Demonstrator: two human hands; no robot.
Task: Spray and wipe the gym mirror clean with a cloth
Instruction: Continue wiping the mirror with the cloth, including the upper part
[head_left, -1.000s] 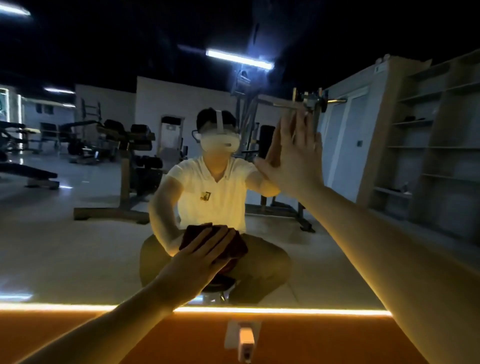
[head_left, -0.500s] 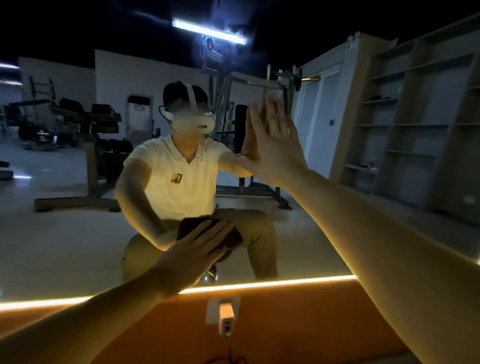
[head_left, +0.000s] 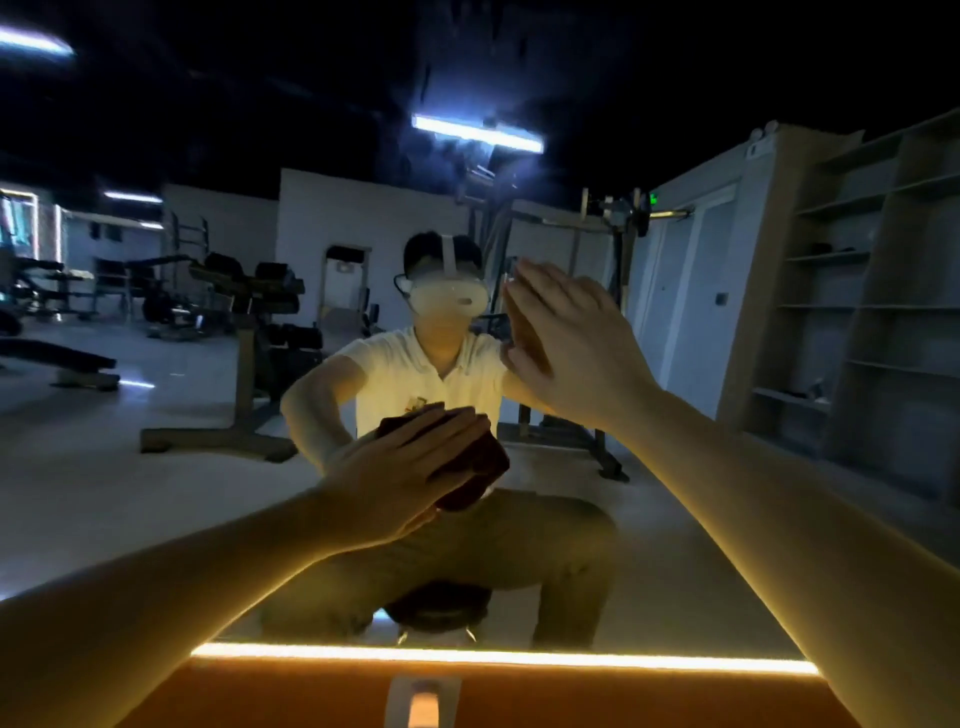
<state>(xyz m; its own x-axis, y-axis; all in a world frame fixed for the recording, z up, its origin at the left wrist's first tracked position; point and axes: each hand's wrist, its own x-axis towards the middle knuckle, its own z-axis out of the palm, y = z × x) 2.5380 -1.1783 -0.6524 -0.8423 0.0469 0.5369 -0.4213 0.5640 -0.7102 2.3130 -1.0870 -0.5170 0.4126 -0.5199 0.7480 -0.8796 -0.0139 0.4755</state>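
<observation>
Pressing dark red cloth (head_left: 480, 460) to mirror (head_left: 156, 467) with straight-fingered left hand (head_left: 400, 478). Bracing flat, empty right hand (head_left: 571, 343), seemingly against it.

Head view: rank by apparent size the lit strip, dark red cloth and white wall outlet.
1. Lit strip, longest.
2. Dark red cloth, partly hidden under the left hand.
3. White wall outlet, cropped by the frame's edge; full size unsure.

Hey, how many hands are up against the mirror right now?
2. The left hand presses the dark red cloth to the mirror, low centre; the right hand, fingers straight, lies against the glass higher right.
</observation>
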